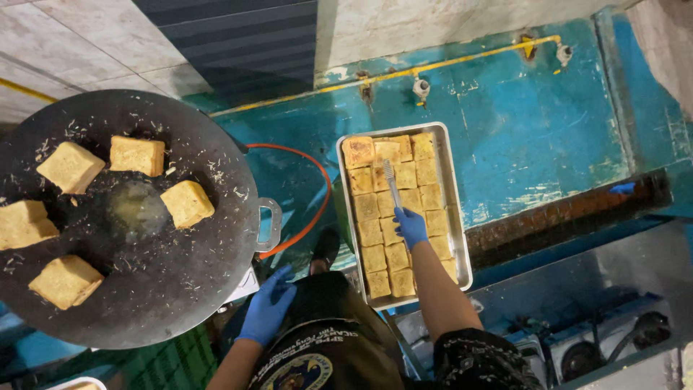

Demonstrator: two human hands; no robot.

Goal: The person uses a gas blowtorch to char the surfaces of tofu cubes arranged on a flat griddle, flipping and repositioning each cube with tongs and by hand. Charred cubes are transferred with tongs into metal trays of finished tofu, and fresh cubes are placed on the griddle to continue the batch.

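My right hand (pixel 410 227), in a blue glove, reaches over a metal tray (pixel 462 217) packed with several golden fried squares (pixel 369 209) and grips the handle of metal tongs (pixel 390 180) that lie across them. My left hand (pixel 268 305), also gloved in blue, hangs empty with fingers apart beside the handle (pixel 268 224) of a large round black griddle (pixel 173 289). On the griddle lie several golden squares (pixel 187 203) around a small pool of oil (pixel 136 208).
An orange hose (pixel 317 189) curves between griddle and tray. Below is a blue-painted floor (pixel 520 130) with a yellow pipe and valves (pixel 421 85) along the tiled wall. A dark drain channel (pixel 563 217) runs at right. Metal framework sits at lower right.
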